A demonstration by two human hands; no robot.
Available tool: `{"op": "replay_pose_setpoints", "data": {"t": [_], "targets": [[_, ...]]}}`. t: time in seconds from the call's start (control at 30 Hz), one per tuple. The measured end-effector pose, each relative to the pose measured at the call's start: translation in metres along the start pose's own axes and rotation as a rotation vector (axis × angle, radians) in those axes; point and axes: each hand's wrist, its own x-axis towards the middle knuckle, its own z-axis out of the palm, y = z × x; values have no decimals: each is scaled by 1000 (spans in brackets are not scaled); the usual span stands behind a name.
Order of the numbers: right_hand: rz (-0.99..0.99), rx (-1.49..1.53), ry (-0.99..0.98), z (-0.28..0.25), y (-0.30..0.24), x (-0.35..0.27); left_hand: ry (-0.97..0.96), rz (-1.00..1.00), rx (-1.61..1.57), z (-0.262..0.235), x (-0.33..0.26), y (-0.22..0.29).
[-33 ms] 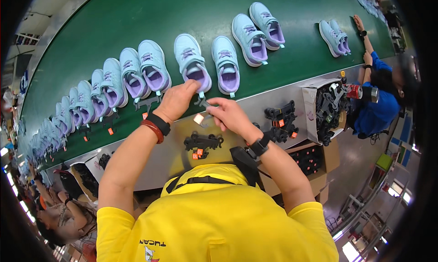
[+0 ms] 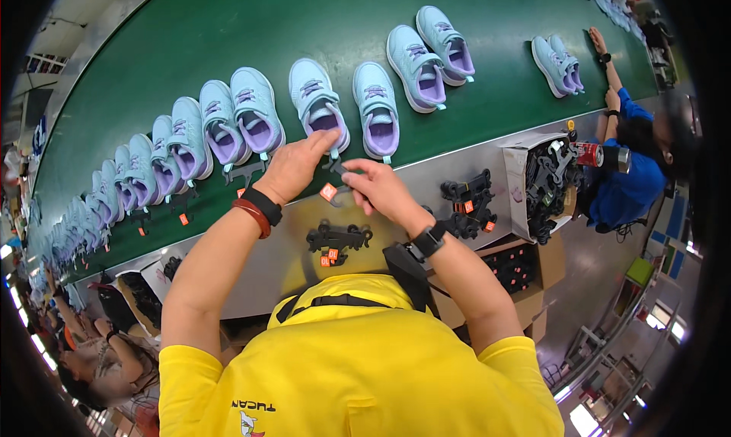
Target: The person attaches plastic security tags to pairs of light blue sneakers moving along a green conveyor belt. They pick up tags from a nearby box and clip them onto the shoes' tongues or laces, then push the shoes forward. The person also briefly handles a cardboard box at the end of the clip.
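Observation:
On the green belt stands a light-blue shoe (image 2: 312, 87) with a lilac lining, its heel toward me. My left hand (image 2: 295, 167) is closed on the back of that shoe, fingertips at the heel collar. Just behind the heel, my right hand (image 2: 383, 187) pinches a dark plastic shoe hanger (image 2: 335, 167) between thumb and finger. An orange size tag (image 2: 328, 192) hangs off it. The hanger's upper end meets the heel loop; whether it is hooked in, I cannot tell. A matching shoe (image 2: 375, 94) sits to the right, untouched.
Several paired shoes (image 2: 192, 140) line the belt (image 2: 228, 26) leftward, some with hangers. More hangers lie on the metal ledge (image 2: 411, 182) in two piles (image 2: 335, 239) (image 2: 469, 201). Right of them stands a white box (image 2: 518, 182) of hangers, a can (image 2: 588, 154) and a co-worker in blue (image 2: 636, 163).
The tag on the hanger has turned, its orange face now showing instead of a pale side. My right hand has shifted very slightly; the left hand stays at the shoe's heel.

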Motion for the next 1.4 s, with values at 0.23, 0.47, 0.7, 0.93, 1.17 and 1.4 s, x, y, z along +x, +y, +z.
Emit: {"op": "replay_pose_setpoints", "data": {"t": [0.23, 0.47, 0.7, 0.93, 1.17, 1.4], "targets": [[-663, -906, 319, -23, -16, 10, -76, 73, 153, 20, -16, -13], [-660, -1449, 62, -81, -8, 20, -142, -154, 98, 16, -19, 3], [-835, -1558, 96, -62, -24, 33, -127, -246, 31, 17, -18, 8], [-901, -1710, 33, -49, -40, 38, -112, -265, 47, 19, -19, 8], [-902, -1789, 15, -42, -38, 52, -45, -259, -61, 22, -21, 4], [-940, -1306, 201, -36, -52, 62, 140, -203, -174, 3, -18, -7]]}}
